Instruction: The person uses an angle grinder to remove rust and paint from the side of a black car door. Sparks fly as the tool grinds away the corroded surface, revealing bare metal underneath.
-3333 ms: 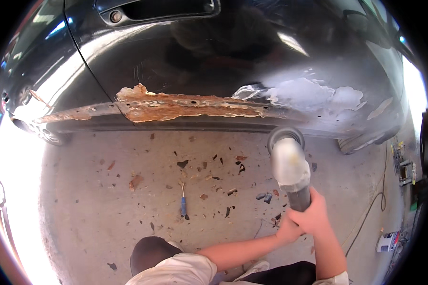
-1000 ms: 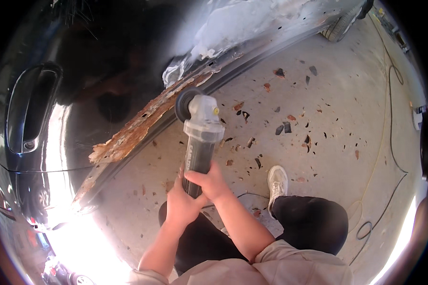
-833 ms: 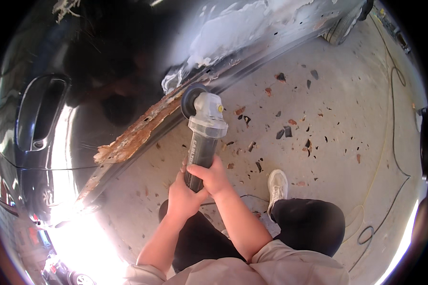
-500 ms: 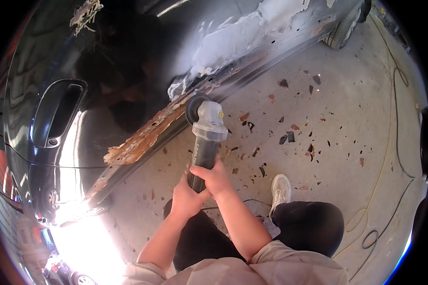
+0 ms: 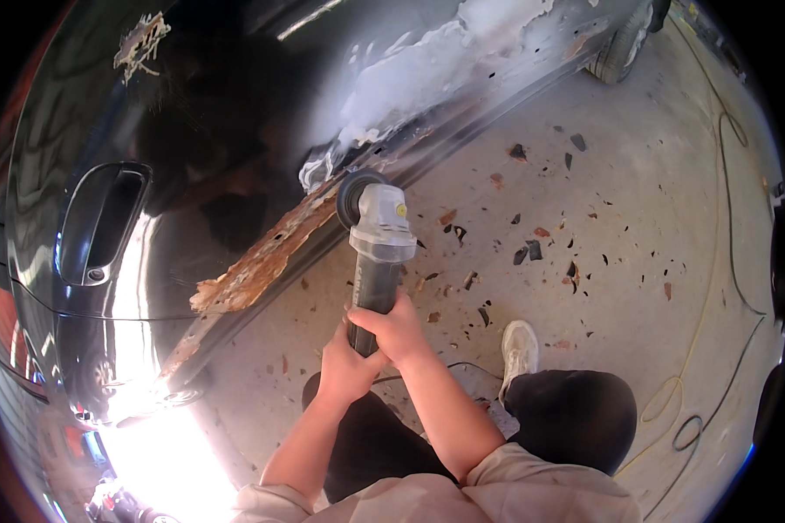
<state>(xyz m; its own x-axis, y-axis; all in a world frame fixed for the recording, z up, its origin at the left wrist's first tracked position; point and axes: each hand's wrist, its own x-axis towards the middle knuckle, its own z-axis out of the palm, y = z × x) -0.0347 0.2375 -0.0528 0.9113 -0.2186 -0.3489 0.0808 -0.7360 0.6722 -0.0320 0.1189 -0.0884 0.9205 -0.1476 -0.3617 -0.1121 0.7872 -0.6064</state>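
Both my hands grip the dark body of an angle grinder (image 5: pixel 380 235) in front of me. My left hand (image 5: pixel 344 364) wraps round its lower end, and my right hand (image 5: pixel 394 331) closes just above and to the right. A dark round disc (image 5: pixel 354 199) on the grinder's head meets the lower edge of a black car (image 5: pixel 227 113). A long strip of rust and peeled paint (image 5: pixel 270 257) runs along that edge, left of the disc. Beyond the disc, a broad patch of the panel is sanded to grey-white (image 5: pixel 410 83).
Dark and reddish paint flakes (image 5: pixel 532 253) lie scattered over the concrete floor (image 5: pixel 602 192). Cables (image 5: pixel 724 261) snake along the right side, one looping near my knee. A car wheel (image 5: pixel 619 52) stands at the far right. Bright light glares at lower left.
The view has shifted slightly, so the car appears a little lower and further left. The grinder's disc still sits at the panel's lower edge, and both hands keep their grip.
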